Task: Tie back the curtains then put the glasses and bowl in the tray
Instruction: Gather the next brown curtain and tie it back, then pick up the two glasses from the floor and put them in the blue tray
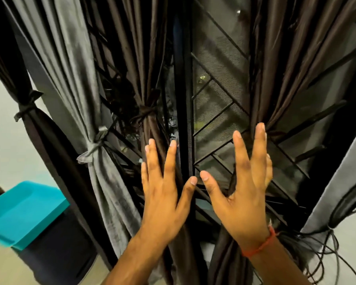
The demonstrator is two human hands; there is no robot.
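Both hands are raised before the window with fingers spread and straight. The left hand (162, 194) grasps nothing; it lies in front of the tied brown curtain (150, 128), and contact cannot be confirmed. The right hand (243, 188) is likewise released, its fingertips (260, 128) at the gathered waist of the right brown curtain (275, 68). No tie is clearly visible round that gather.

Risks, as judged:
- If the right brown curtain is not yet bound, withdrawing the hand would let the slick folds spread open again.
- A dark cord (337, 239) trails loose at lower right near the right wrist; the wrist or its red thread band (261, 243) could snag it.
- The metal window grille (220, 120) stands close behind the fabric; a tie or fold could catch on its bars.

Condition of the remaining curtains: the far-left brown curtain (29, 108) and the grey curtain (95, 145) are each knotted at the waist. A further grey curtain (333, 192) at right is cinched by the dark cord.

Surroundings: a teal tray (25, 210) rests on a dark stand (56, 254) at lower left. No glasses or bowl are in view. Pale wall and floor; it is dark beyond the window mesh.
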